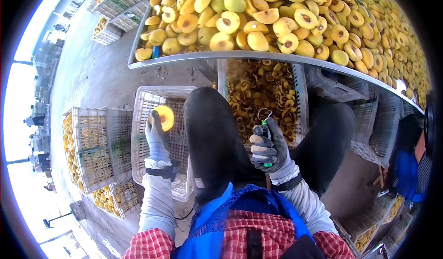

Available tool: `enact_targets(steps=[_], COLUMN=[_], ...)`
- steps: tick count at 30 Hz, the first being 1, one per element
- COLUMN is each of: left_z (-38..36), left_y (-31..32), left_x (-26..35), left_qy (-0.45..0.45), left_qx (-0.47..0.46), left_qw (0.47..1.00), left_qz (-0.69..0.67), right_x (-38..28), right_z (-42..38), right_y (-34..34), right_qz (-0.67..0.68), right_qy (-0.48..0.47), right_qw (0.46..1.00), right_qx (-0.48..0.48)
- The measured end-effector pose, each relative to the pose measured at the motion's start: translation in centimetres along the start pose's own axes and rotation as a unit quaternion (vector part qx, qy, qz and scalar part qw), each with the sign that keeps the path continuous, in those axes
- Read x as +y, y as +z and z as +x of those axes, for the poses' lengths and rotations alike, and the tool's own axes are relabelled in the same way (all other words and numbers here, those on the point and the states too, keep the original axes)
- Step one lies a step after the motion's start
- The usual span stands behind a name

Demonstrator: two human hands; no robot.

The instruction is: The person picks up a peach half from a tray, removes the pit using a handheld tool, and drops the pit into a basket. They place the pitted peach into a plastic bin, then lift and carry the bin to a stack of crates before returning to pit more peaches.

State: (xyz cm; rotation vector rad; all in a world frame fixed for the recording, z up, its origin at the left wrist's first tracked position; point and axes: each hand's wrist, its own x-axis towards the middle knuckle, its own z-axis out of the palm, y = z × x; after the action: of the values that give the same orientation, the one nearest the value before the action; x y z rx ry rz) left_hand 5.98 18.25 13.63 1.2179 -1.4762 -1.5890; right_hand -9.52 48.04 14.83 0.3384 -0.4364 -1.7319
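While the left hand (pixel 154 136) has one fruit half (pixel 166 116) pinched between thumb and fingers, the right hand (pixel 276 149) is wrapped tight around one green-handled tool (pixel 264 122). Left grip is open only as far as the fruit's width; right fingers are curled fully round the handle, metal loop sticking out on the far side.

Counts: 1 half in hand, 1 tool, 2 gloves, 2 dark wristbands (pixel 289 184). 1 big metal-rimmed tray (pixel 221 54) on the far side, heaped with fruit halves, too many to count. 1 small blue object (pixel 156 51) at its left corner. 1 crate of dark, ring-like scraps (pixel 264 93) between the knees, uncountable. 1 pale crate (pixel 162 89) left of the left leg (pixel 207 120). 2 fruit-filled crates (pixel 94 150) further left; more far left and right, count unclear.

Held half: round, yellow-orange, cut face showing, deeper orange toward the middle. Can't tell if any stone remains. It sits left of the left knee, over the pale crate in view; height above it unclear. Tool is well apart, to the right, in front of the scraps.
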Motion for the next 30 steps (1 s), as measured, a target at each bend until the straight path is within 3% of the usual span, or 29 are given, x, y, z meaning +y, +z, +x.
enact_targets(steps=[1,3,4,6,9,11,14,16,17,19,20,21,23,24,25,26,28,30], left_z=[0.4,-1.3,-2.8,-5.3,-8.4,-9.9,-11.1,-10.3,-9.6,-6.4,-4.3,-3.2,-6.6,-8.6,-11.1,-12.9,-16.0,-16.3], left_y=[-1.2,-0.2,0.6,4.0,6.9,9.9,12.9,11.6,10.5,7.4,4.6,2.7,4.9,6.4,7.8,9.9,11.3,13.9], left_x=[0.3,2.4,4.0,5.4,4.9,5.0,5.9,5.1,4.8,4.9,4.5,4.2,6.4,6.9,6.1,7.2,0.1,-4.9], left_qy=[-0.006,-0.015,-0.064,-0.071,-0.111,-0.194,-0.041,-0.054,-0.059,0.181,0.291,0.369,0.382,0.438,0.386,0.280,-0.010,-0.185], left_qx=[0.028,-0.006,-0.029,-0.069,-0.176,-0.203,-0.279,-0.205,-0.168,-0.108,-0.023,0.068,0.031,-0.102,-0.237,-0.433,-0.532,-0.583], left_qw=[0.999,0.998,0.997,0.986,0.950,0.911,0.939,0.953,0.959,0.974,0.932,0.785,0.809,0.820,0.857,0.852,0.836,0.759], left_qz=[0.017,-0.059,-0.031,-0.131,-0.235,-0.301,-0.199,-0.215,-0.222,-0.085,0.216,0.493,0.447,0.354,0.244,0.090,-0.132,-0.224], right_x=[-0.1,0.0,0.1,0.2,0.8,2.0,1.8,1.0,0.5,-0.3,-0.7,-0.8,-0.3,0.4,0.8,1.3,2.0,1.7], right_z=[0.0,0.5,0.8,1.1,1.0,0.9,0.2,-0.7,-1.1,-2.0,-2.5,-2.4,-1.0,0.4,1.8,3.0,4.8,5.2], right_y=[0.6,1.3,1.5,1.4,2.2,3.8,4.5,4.8,5.3,5.8,6.1,6.6,8.1,8.9,9.4,10.2,11.2,12.4], right_qz=[-0.060,-0.169,-0.221,-0.256,-0.323,-0.389,-0.469,-0.494,-0.449,-0.425,-0.382,-0.324,-0.193,-0.101,-0.054,-0.039,-0.021,-0.056], right_qy=[0.005,-0.034,-0.059,-0.067,-0.104,-0.145,-0.251,-0.308,-0.314,-0.317,-0.286,-0.247,-0.151,-0.096,-0.052,-0.018,0.024,0.001], right_qw=[0.997,0.978,0.959,0.944,0.902,0.853,0.778,0.742,0.761,0.798,0.849,0.902,0.969,0.982,0.982,0.979,0.971,0.964], right_qx=[0.049,0.115,0.170,0.200,0.267,0.316,0.334,0.332,0.348,0.287,0.229,0.141,-0.040,-0.125,-0.176,-0.199,-0.239,-0.259])
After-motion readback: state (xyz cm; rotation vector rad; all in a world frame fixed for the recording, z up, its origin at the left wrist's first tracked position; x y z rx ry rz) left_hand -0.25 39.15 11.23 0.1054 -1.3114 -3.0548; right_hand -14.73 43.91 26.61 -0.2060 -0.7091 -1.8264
